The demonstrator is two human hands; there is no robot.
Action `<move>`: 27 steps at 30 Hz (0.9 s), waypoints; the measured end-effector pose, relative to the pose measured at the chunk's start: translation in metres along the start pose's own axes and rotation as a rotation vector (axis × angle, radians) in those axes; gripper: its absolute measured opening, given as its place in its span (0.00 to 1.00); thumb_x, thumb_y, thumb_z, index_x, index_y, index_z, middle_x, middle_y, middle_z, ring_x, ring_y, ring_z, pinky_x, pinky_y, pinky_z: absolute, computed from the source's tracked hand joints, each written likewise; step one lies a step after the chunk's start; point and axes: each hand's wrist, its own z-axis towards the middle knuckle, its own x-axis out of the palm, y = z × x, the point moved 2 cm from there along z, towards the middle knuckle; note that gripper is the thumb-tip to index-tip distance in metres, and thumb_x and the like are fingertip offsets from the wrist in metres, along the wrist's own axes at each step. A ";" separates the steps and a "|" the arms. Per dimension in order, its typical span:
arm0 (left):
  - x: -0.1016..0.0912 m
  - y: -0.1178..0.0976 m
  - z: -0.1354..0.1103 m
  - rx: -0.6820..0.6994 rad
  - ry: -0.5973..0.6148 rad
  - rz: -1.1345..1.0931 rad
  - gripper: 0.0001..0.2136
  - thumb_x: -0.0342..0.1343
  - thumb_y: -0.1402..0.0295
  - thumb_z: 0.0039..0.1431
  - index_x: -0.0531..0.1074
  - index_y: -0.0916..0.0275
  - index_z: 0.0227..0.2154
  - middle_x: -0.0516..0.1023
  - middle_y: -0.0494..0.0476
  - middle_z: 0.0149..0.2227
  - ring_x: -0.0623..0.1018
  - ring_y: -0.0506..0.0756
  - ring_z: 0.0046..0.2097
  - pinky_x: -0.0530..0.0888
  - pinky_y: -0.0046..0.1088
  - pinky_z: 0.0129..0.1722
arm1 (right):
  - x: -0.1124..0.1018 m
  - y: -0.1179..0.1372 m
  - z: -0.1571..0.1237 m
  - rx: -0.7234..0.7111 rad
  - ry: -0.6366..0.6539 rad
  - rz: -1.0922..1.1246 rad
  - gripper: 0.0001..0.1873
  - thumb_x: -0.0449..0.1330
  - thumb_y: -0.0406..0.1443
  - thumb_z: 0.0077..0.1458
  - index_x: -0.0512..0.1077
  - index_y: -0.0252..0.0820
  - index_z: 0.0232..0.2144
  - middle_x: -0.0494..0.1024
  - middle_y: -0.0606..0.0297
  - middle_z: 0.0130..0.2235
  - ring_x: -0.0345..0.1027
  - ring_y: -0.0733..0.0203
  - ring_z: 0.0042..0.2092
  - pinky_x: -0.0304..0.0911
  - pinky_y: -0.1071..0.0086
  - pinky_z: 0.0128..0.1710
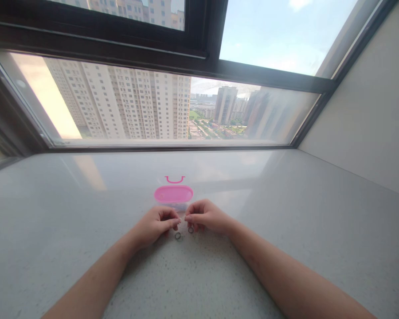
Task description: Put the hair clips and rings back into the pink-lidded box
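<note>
My left hand [159, 225] and my right hand [206, 216] face each other just above the pale countertop, fingertips close together. Both are closed in a pinch; whatever sits between the fingertips is too small to name. Below the left fingers lies a small dark ring [177, 236]. A second small ring [190, 230] shows right under the right fingertips, and I cannot tell whether they touch it. Directly beyond the hands is a pink oval lid [173, 194], with a clear container [177, 206] partly hidden by my fingers. Behind it lies a pink curved handle [174, 180].
The speckled white countertop [199, 283] runs back to a dark-framed window [173, 149]. A white wall [369, 115] rises at the right. Tall buildings [136, 104] stand outside the glass.
</note>
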 end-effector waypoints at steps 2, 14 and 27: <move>0.000 0.001 0.000 0.002 0.000 -0.005 0.11 0.55 0.62 0.52 0.73 0.67 0.28 0.73 0.54 0.25 0.65 0.47 0.22 0.60 0.23 0.22 | -0.001 0.000 0.000 -0.006 -0.003 0.026 0.15 0.63 0.42 0.45 0.70 0.34 0.27 0.73 0.66 0.23 0.63 0.71 0.20 0.53 0.79 0.16; 0.000 0.000 -0.001 0.009 -0.006 -0.019 0.11 0.55 0.61 0.51 0.72 0.67 0.26 0.71 0.52 0.24 0.65 0.47 0.22 0.62 0.24 0.24 | -0.001 0.002 -0.001 -0.010 -0.009 0.021 0.13 0.63 0.40 0.46 0.69 0.35 0.26 0.72 0.68 0.22 0.63 0.71 0.20 0.53 0.78 0.17; 0.000 -0.001 -0.001 0.001 -0.006 0.001 0.10 0.55 0.63 0.52 0.70 0.66 0.25 0.69 0.50 0.22 0.65 0.47 0.21 0.60 0.23 0.22 | 0.000 0.004 -0.003 -0.005 0.003 -0.005 0.14 0.62 0.42 0.46 0.70 0.34 0.26 0.72 0.66 0.23 0.62 0.71 0.21 0.54 0.78 0.18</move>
